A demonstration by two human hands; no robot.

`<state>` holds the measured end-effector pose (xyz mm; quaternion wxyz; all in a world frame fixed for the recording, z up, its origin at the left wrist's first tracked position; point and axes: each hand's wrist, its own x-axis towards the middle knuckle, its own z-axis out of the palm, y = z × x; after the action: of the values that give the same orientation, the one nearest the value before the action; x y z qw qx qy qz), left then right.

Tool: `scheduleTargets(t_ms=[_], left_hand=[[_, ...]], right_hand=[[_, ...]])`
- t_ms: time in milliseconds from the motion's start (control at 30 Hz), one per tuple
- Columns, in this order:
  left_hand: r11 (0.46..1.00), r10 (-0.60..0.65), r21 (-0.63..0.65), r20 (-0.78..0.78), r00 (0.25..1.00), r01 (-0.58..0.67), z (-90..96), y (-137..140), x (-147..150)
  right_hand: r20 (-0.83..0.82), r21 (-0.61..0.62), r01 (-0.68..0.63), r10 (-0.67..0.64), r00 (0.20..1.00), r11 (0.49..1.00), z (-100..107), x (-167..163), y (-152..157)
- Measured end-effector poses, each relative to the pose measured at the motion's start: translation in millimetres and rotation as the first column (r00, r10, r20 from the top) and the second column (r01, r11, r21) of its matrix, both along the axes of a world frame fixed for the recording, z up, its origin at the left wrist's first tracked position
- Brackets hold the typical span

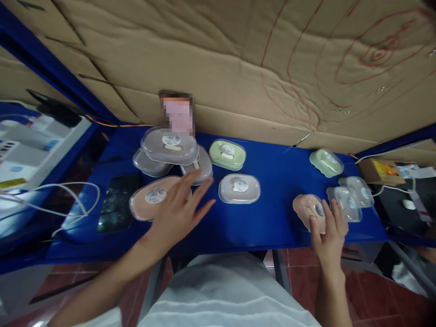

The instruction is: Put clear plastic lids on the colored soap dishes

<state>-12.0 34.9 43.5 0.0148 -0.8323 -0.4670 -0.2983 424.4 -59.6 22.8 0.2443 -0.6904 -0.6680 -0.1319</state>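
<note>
My left hand (179, 209) is open, fingers spread, over the right part of a peach lidded container (143, 200); whether it touches the lid I cannot tell. My right hand (331, 231) has its thumb and fingers on the right end of another peach container (306, 210), gripping it at the table's front right. Both have clear lids and round white labels. A light grey container (235, 193) lies between the hands, with a green container (227, 153) behind it. Behind my left hand, a large grey container (163, 152) rests on other grey ones (204, 165).
At right are another green container (327, 162) and overlapping pale grey containers (347, 204). A dark phone (117, 204) and white cable (85, 213) lie left. A pixelated upright device (177, 111) leans on the cardboard wall (235, 104). A small cardboard box (378, 170) stands far right.
</note>
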Motion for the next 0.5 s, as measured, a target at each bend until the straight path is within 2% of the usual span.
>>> scheduleTargets(t_ms=[33, 100, 167, 333, 433, 500], left_hand=[[0.996, 0.089, 0.023, 0.028, 0.996, -0.090, 4.9, -7.3, -8.3], [0.972, 0.236, -0.017, 0.084, 0.968, -0.236, 9.4, -21.4, -22.2], [0.937, 0.347, -0.082, 0.103, 0.932, -0.339, 6.7, -32.3, -30.5], [0.923, 0.368, -0.126, 0.016, 0.930, -0.363, -17.6, -42.2, -28.5], [0.925, 0.363, -0.104, -0.043, 0.931, -0.366, -29.1, -43.3, -18.0], [0.939, 0.326, -0.097, -0.061, 0.943, -0.331, -33.3, -44.9, -7.4]], right_hand=[[0.012, -0.013, 0.103, -0.103, 0.995, 0.995, -5.0, 14.2, -8.8], [0.011, -0.075, 0.272, -0.272, 0.962, 0.959, -17.8, 35.3, -20.8], [-0.033, -0.149, 0.325, -0.333, 0.942, 0.934, -30.1, 45.9, -23.4], [-0.123, -0.210, 0.189, -0.217, 0.968, 0.959, -40.9, 31.2, 4.9], [-0.129, -0.229, 0.050, -0.082, 0.988, 0.972, -34.2, 3.8, 33.6], [-0.184, -0.271, -0.078, 0.028, 0.983, 0.959, -25.8, -14.9, 54.3]])
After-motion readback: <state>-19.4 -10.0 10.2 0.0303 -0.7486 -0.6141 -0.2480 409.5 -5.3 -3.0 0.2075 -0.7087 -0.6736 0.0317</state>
